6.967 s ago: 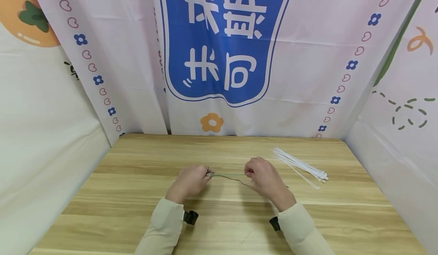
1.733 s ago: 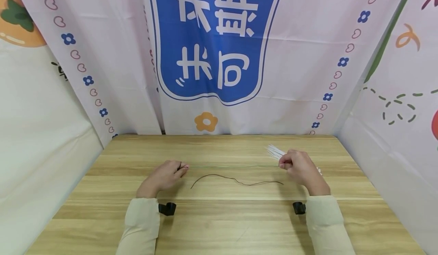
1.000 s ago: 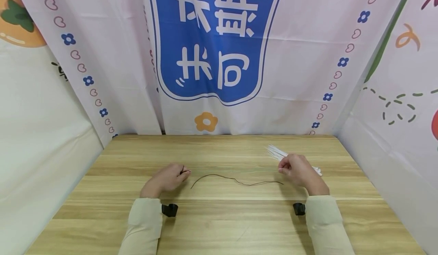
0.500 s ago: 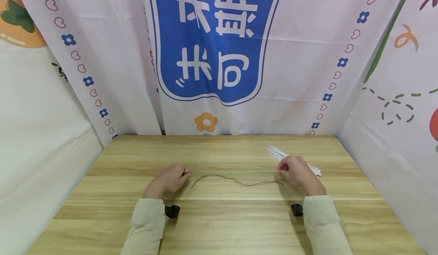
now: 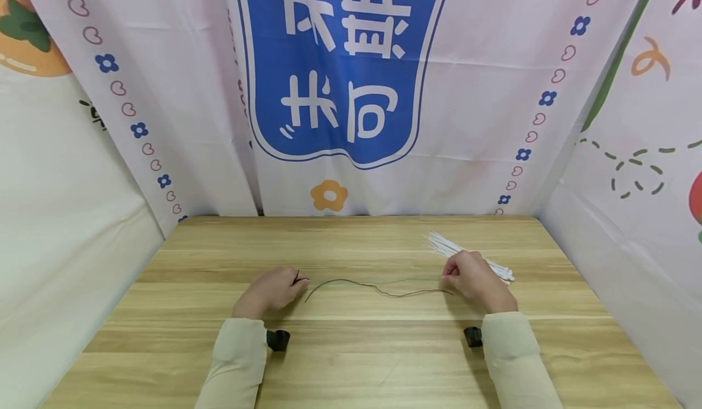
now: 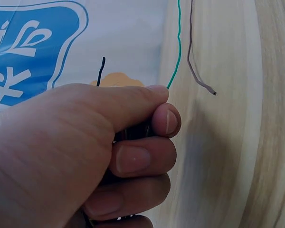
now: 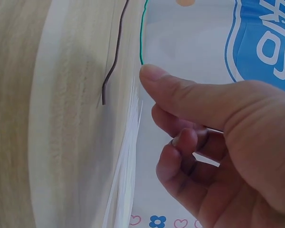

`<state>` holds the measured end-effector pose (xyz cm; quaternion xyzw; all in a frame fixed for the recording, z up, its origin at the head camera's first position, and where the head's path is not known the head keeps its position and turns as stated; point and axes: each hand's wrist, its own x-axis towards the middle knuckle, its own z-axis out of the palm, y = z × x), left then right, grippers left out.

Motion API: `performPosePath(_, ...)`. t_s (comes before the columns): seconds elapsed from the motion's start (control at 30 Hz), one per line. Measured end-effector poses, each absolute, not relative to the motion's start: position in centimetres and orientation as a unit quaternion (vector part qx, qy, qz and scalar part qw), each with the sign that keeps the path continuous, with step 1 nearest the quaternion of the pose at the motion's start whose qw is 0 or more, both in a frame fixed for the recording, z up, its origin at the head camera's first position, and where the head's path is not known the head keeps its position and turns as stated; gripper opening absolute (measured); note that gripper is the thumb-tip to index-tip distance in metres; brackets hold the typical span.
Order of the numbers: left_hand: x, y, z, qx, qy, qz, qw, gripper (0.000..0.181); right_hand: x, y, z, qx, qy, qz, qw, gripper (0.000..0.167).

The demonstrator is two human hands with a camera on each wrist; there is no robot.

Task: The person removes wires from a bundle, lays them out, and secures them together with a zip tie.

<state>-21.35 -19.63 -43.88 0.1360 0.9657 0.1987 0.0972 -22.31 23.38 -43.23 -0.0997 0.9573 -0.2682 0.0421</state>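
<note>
One black wire [image 6: 101, 71] end pokes up from the left hand [image 5: 275, 288], whose curled fingers pinch a green wire [image 6: 179, 50] by its left end; a brown wire [image 5: 375, 287] lies beside it on the bench [image 5: 351, 360]; the right hand [image 5: 476, 280] pinches the right end, near white cable ties [image 5: 444, 245].

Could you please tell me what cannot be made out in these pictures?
Left wrist view: the rest of the black wire, hidden by the left hand.
Right wrist view: the tip of the green wire, covered by the right hand.
Head view: part of the white ties, behind the right hand.
</note>
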Motion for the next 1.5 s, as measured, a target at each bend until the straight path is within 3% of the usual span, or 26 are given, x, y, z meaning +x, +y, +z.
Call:
performPosePath(1.13, -21.2, -20.6, -43.7, 0.105, 0.959, 0.234, 0.116, 0.045, -22.1, 23.5, -43.2, -0.098, 0.958, -0.266, 0.047, 0.011)
performPosePath(1.5, -21.1, -20.8, -43.4, 0.106, 0.962, 0.230, 0.103, 0.043, -22.1, 23.4, -43.0, -0.101, 0.959, -0.262, 0.024, 0.011)
